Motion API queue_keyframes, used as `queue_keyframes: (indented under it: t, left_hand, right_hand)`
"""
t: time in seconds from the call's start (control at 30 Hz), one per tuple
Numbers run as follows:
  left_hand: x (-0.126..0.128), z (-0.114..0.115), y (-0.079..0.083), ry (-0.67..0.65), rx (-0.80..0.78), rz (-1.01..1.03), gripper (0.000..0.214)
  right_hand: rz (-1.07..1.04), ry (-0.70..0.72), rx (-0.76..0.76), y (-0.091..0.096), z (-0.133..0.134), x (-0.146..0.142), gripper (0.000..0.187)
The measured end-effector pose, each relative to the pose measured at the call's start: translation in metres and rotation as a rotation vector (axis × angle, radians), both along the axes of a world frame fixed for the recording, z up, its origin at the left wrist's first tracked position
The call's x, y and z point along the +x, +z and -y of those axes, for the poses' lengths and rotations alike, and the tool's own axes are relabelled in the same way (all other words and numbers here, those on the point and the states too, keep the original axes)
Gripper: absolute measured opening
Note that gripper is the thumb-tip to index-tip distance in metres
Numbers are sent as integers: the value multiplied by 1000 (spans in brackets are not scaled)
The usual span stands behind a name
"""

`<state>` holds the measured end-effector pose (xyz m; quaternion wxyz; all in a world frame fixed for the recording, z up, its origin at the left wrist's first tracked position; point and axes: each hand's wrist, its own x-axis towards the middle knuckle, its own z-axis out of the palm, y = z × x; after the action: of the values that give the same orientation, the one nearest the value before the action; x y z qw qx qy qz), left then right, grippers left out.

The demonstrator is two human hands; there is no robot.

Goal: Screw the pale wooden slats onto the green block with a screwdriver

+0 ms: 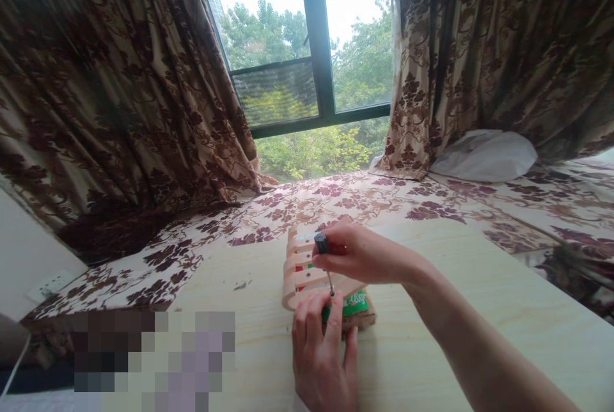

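A pale wooden slatted piece with rounded side parts and dark screw heads lies on the board. Part of it rests over a green printed packet or block with brown edges. In my right hand is a screwdriver with a dark handle, closed in the fingers and held nearly upright. Its metal shaft reaches down to the near slat, by the fingertips of my left hand. Those left fingers press on the near end of the wooden piece, and the thumb lies along the packet. Any screw under the tip is hidden.
A light wooden board serves as the work surface on a flower-patterned cloth. Small dark bits lie to the left. Beyond are patterned curtains, a window and a white plastic bag. A blurred patch covers the lower left.
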<state>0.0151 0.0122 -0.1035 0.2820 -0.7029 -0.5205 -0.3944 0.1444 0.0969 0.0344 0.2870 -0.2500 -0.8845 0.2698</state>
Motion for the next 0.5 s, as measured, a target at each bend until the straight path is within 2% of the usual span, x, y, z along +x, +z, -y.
queue_keyframes:
  t: [0.23, 0.37, 0.5]
  left_hand:
    - [1, 0, 1, 2, 1, 3, 45]
    - [1, 0, 1, -5, 5, 0, 45]
    - [1, 0, 1, -5, 2, 3, 44]
  right_hand:
    - [2, -158, 23, -3, -6, -2, 27]
    - [13, -84, 37, 2, 3, -1, 14]
    - [14, -96, 42, 0, 3, -4, 21]
